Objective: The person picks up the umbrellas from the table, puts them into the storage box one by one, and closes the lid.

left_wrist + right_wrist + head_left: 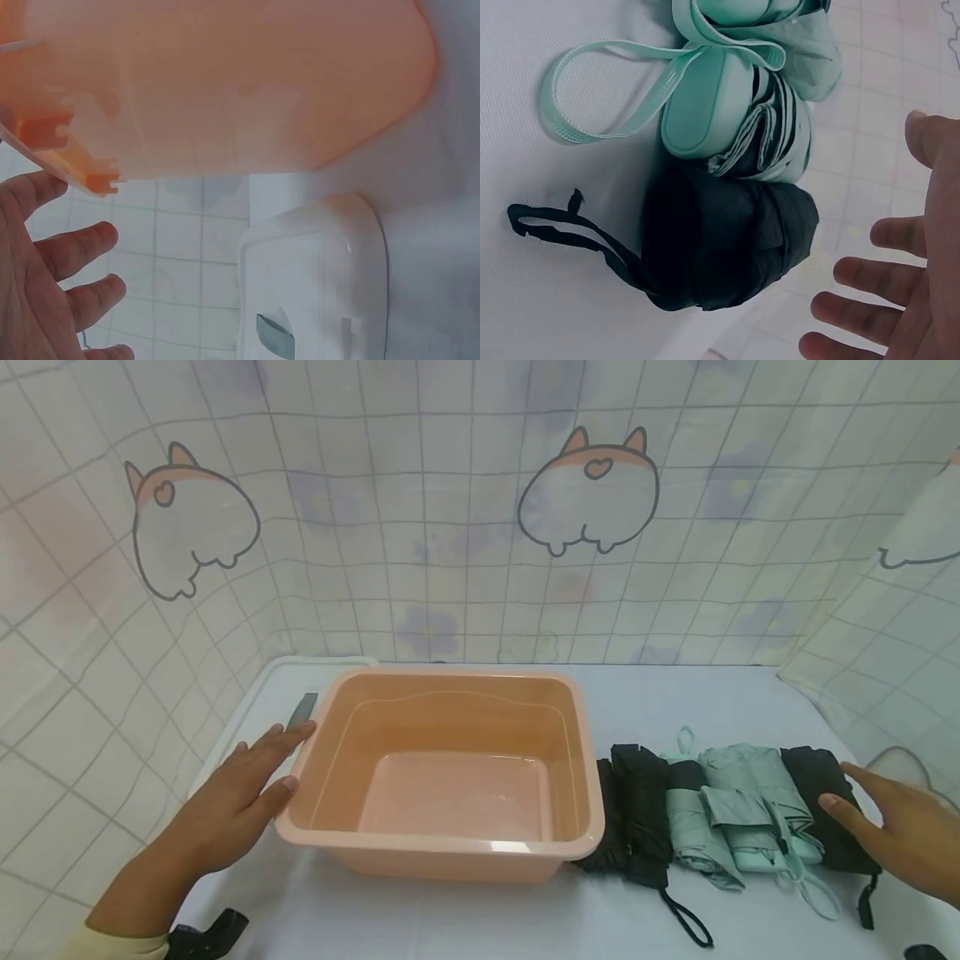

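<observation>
Clearly both hands are spread flat, holding nothing: left hand (240, 789) beside the centre basin (450, 768), right hand (903, 818) lower right touching the black umbrella (825, 802), which might roll off

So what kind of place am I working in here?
Probably a staged tabletop set: a cartoon-print curtain encloses a white-covered table holding a peach plastic tub and folded umbrellas.
</observation>
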A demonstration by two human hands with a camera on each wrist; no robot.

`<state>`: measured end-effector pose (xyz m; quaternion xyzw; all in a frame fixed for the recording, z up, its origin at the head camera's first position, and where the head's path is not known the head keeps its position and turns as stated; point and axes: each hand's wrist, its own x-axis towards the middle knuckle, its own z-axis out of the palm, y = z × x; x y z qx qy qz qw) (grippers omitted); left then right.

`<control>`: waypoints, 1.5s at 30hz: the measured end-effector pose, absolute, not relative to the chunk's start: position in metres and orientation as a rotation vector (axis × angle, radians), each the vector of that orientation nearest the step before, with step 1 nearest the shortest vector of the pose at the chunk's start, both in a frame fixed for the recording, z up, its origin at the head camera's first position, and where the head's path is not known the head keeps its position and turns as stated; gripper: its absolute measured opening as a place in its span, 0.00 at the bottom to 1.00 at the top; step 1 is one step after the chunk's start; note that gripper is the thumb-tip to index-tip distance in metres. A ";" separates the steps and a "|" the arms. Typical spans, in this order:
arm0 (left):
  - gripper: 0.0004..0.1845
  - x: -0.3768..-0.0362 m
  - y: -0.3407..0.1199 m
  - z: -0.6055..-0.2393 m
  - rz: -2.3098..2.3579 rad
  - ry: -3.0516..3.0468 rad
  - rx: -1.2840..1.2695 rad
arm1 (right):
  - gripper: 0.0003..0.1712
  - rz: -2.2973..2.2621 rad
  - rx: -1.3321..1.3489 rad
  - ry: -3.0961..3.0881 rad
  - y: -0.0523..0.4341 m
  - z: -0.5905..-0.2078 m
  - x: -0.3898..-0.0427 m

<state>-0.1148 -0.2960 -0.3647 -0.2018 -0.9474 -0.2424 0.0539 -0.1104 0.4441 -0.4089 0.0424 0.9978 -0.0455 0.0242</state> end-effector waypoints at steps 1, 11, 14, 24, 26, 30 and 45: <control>0.32 -0.115 -0.296 -0.365 -0.742 -2.875 -0.616 | 0.54 -0.145 0.142 3.075 0.445 -0.410 -0.111; 0.32 -0.114 -0.295 -0.365 -0.747 -2.877 -0.602 | 0.52 -0.194 0.138 3.092 0.455 -0.419 -0.113; 0.32 -0.113 -0.294 -0.364 -0.748 -2.884 -0.591 | 0.53 -0.213 0.163 3.053 0.457 -0.421 -0.114; 0.32 -0.113 -0.295 -0.365 -0.772 -2.860 -0.609 | 0.52 -0.276 0.225 3.032 0.464 -0.429 -0.116; 0.31 -0.113 -0.295 -0.364 -0.774 -2.859 -0.609 | 0.51 -0.273 0.228 3.053 0.465 -0.431 -0.116; 0.31 -0.112 -0.294 -0.364 -0.779 -2.868 -0.600 | 0.50 -0.269 0.220 3.116 0.467 -0.435 -0.115; 0.31 -0.112 -0.295 -0.364 -0.792 -2.875 -0.592 | 0.50 -0.252 0.220 3.140 0.472 -0.440 -0.117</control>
